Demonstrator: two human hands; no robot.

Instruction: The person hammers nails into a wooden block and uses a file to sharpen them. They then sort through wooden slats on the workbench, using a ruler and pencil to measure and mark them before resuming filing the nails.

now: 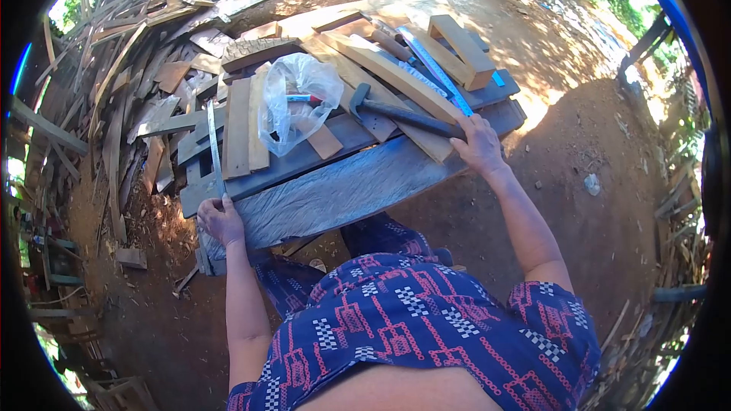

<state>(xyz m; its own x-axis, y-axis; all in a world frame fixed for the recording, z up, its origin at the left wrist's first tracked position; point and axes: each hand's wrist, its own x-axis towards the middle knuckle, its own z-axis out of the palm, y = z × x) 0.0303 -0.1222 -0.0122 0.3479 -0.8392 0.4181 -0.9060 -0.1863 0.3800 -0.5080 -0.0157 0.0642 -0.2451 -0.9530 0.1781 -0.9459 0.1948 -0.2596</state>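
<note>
At the left end of the wooden bench (335, 194), my left hand (221, 221) is closed on the lower end of a thin metal ruler (213, 137), which points away from me. My right hand (480, 144) is at the bench's right side, its fingers at the lower end of a blue ruler (434, 65) and beside the tip of a hammer's handle. The hammer (403, 115) lies across the boards with its head to the left. Whether those fingers grip the ruler cannot be made out. A clear plastic bag (285, 125) with a red marker (302, 98) lies between the hands.
Several planks and cut boards (237, 125) lie on the bench. A joined wooden frame piece (462, 49) stands at its far right. Scrap wood (164, 76) is heaped on the ground at the left. More wood is stacked at the right edge.
</note>
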